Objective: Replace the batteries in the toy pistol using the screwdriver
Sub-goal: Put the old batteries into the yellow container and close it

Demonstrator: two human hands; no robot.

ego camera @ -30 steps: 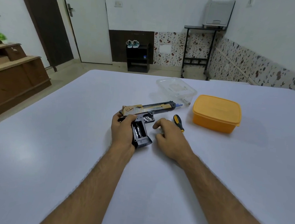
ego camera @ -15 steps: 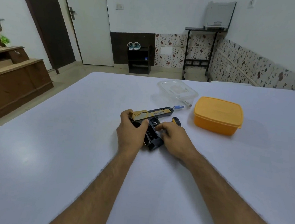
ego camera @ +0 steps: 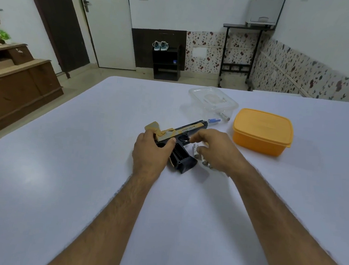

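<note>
Head view: toy pistol (ego camera: 182, 133) lies on its side on the white table (ego camera: 61, 164), left hand (ego camera: 150, 151) gripping its rear, battery bay in the grip facing up. Right hand (ego camera: 216, 150) hovers with curled fingers over loose batteries (ego camera: 195, 150) beside the grip; whether it holds one, cannot tell. Orange box (ego camera: 262, 131) sits to the right.

Near me the table (ego camera: 59, 185) lies open on both sides of my forearms, and to the left of my left hand (ego camera: 149, 151) nothing stands in the way out to the edge. To the right, the orange box (ego camera: 262, 132) blocks the far-right path, near my right hand (ego camera: 218, 151). Farther off, the clear container (ego camera: 213, 98) sits with a small blue piece (ego camera: 213, 120) just beside the toy pistol (ego camera: 181, 141) muzzle. Loose batteries (ego camera: 196, 151) crowd the narrow gap under my right hand, beside the pistol grip.
</note>
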